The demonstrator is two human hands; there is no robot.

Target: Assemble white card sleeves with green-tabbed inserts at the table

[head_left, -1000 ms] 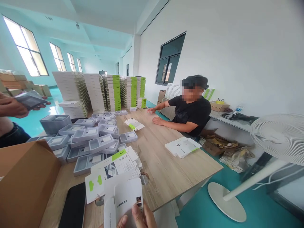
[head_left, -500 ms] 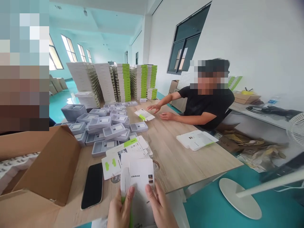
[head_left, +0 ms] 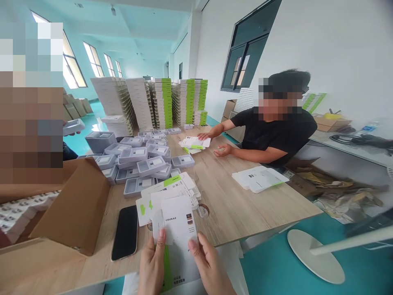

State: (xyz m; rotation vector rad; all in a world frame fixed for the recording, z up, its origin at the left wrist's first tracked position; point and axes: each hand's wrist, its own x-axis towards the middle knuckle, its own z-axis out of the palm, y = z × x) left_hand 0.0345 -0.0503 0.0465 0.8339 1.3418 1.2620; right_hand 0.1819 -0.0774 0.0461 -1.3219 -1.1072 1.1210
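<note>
Between my two hands is a white and green printed carton (head_left: 178, 241) marked CEUKAZ, held at the table's front edge. My left hand (head_left: 152, 260) grips its left side, thumb on the front face. On the right side, my right hand (head_left: 207, 260) pinches the edge, also with the thumb in front; the fingers behind are partly hidden. Just beyond the carton lies a loose pile of flat white and green cartons (head_left: 184, 186). A black phone (head_left: 125, 233) rests to the left of my left hand.
Grey trays (head_left: 152, 166) are heaped mid-table. Tall stacks of white and green boxes (head_left: 162, 102) stand behind them. An open cardboard box (head_left: 73, 209) sits left. Across the table, a co-worker (head_left: 276, 127) touches flat cartons (head_left: 196, 142); another flat carton (head_left: 259, 179) lies right. A fan base (head_left: 316, 256) stands on the floor.
The carton in my hands has shifted slightly up and left. The co-worker's hand now rests on another flat carton over the first. At left, a hand holding a grey tray has come into view.
</note>
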